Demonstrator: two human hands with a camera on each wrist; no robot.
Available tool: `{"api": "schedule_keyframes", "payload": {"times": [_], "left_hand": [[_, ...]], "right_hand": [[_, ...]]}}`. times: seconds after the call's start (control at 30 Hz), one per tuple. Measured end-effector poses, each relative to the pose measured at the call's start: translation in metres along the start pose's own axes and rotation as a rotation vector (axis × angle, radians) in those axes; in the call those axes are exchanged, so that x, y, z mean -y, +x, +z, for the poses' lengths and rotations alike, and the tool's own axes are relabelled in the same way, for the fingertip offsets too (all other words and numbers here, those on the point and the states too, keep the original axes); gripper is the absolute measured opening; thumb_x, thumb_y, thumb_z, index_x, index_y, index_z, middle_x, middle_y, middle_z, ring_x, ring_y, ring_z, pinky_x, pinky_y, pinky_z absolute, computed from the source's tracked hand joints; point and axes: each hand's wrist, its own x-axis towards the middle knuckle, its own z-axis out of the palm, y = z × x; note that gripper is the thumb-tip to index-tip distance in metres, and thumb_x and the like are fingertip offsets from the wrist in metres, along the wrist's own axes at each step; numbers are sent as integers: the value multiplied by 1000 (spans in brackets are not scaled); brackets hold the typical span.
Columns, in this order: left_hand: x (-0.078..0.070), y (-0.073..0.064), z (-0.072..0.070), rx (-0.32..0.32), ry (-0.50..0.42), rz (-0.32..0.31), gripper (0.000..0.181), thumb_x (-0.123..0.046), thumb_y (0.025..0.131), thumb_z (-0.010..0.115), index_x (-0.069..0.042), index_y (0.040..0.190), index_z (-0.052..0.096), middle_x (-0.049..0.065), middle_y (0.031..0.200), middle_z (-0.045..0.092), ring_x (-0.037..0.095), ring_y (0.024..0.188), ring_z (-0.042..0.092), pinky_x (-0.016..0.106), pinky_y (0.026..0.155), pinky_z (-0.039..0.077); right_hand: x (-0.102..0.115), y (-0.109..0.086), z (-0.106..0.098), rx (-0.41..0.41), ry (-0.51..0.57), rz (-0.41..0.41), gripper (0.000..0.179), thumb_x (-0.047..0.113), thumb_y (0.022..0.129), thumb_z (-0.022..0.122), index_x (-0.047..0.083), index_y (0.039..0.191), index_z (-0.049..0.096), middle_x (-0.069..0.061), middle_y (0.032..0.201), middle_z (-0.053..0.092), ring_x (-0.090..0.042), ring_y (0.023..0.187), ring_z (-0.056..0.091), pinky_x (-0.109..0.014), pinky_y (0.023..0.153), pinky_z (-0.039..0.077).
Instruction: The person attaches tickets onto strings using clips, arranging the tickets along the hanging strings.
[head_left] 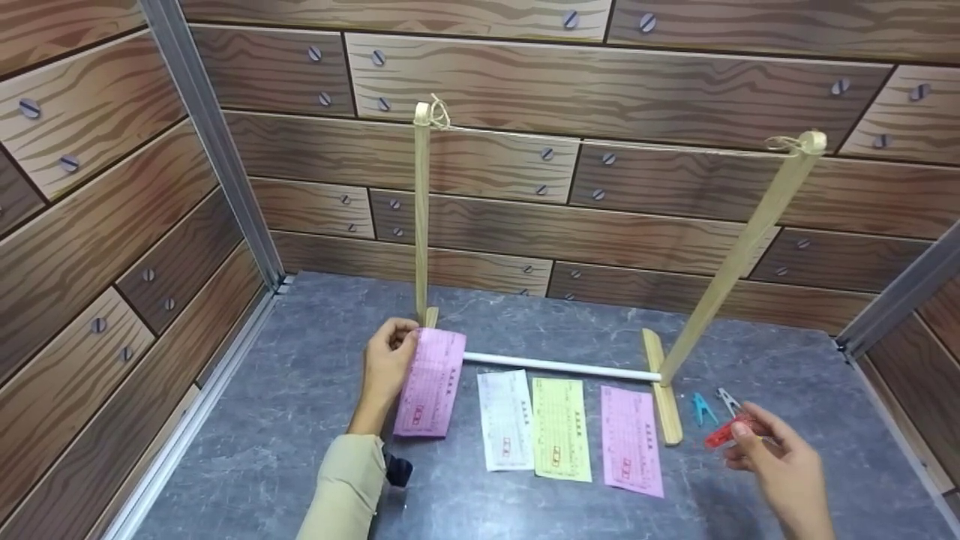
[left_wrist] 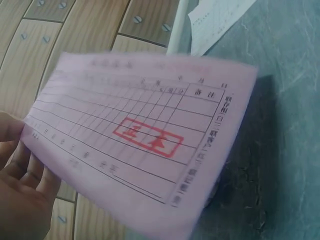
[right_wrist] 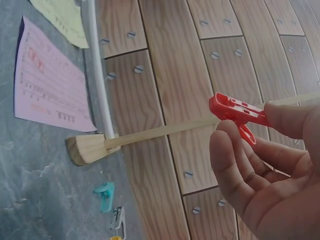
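Observation:
My left hand pinches a pink printed slip by its upper left edge, holding it raised in front of the left post. In the left wrist view the slip's ruled lines and red stamp face the camera. Between thumb and fingers, my right hand grips a red clothespin beside the right foot of the wooden stand. Near that hand, a blue clothespin and a grey clothespin lie on the table; a bit of yellow shows at the right wrist view's lower edge.
A string stretches between the left post and the right post, joined low by a white rod. In front lie a white slip, a yellow slip and another pink slip. Wood-patterned walls enclose the table.

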Motion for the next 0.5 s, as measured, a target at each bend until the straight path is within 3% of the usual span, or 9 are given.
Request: {"api": "schedule_keyframes", "payload": {"times": [0.1, 0.27, 0.5], "left_hand": [[-8, 1, 0, 3, -15, 8, 9, 9, 89, 62, 9, 96, 67, 9, 76, 61, 14, 67, 49, 20, 60, 38], [-41, -3, -5, 13, -43, 25, 7, 13, 88, 61, 14, 94, 64, 15, 78, 60, 15, 68, 50, 19, 61, 39], [-63, 0, -7, 25, -67, 47, 8, 10, 88, 64, 14, 94, 64, 15, 83, 62, 14, 71, 52, 20, 65, 42]], "right_hand": [[5, 1, -2, 5, 68, -37, 45, 25, 96, 71, 3, 133, 57, 2, 93, 64, -14, 71, 68, -30, 64, 58], [16, 1, 0, 41, 132, -119, 24, 15, 95, 72, 13, 118, 66, -1, 95, 67, -17, 73, 69, -30, 63, 58], [31, 0, 4, 137, 250, -235, 28, 4, 97, 65, 7, 124, 62, -2, 105, 69, -19, 80, 73, -34, 65, 59]]}}
